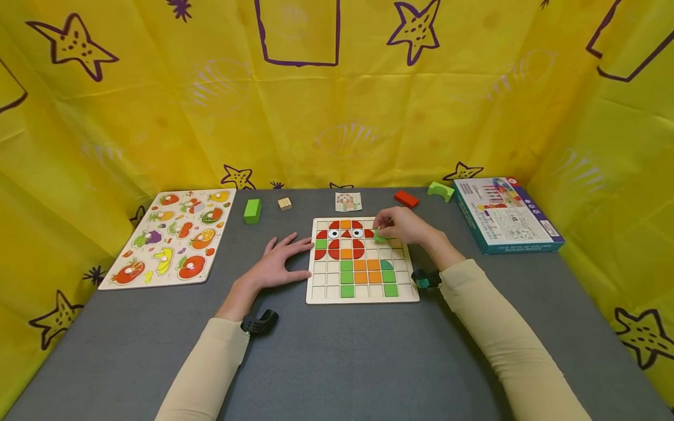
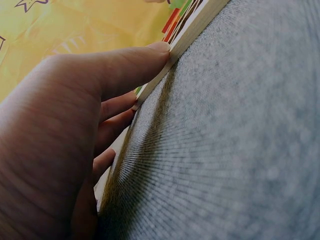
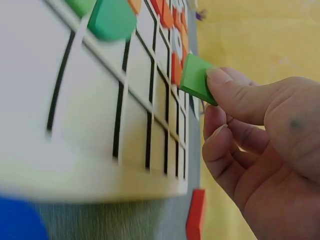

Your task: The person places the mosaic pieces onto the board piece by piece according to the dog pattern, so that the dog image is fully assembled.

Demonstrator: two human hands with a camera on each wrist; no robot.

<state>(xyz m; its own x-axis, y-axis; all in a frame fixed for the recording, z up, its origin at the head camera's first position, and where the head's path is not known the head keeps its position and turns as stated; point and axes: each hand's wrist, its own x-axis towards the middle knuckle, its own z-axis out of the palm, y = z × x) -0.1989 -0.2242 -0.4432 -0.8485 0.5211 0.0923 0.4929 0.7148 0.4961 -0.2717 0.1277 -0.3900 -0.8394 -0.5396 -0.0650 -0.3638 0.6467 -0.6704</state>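
Note:
A wooden grid board [image 1: 326, 292] lies in front of me, with red, orange and green tiles set in its squares; at the top they form a face with two round eyes. Between thumb and fingers my right hand [image 1: 402, 225] pinches a green square tile [image 3: 196, 79], just over the board's upper right squares. The right wrist view shows this tile tilted above the grid. My left hand [image 1: 279, 260] is spread at the board's left side, with thumb and fingertips touching its edge. In the left wrist view the thumb [image 2: 135, 67] rests along that edge.
A small picture card [image 1: 348, 202] lies behind the board. A fruit puzzle board [image 1: 174, 234] is on the left, near a green block [image 1: 252, 211] and a small wooden block [image 1: 284, 203]. Towards the right are a red block [image 1: 406, 199], a green arch block [image 1: 440, 191] and a box [image 1: 508, 216].

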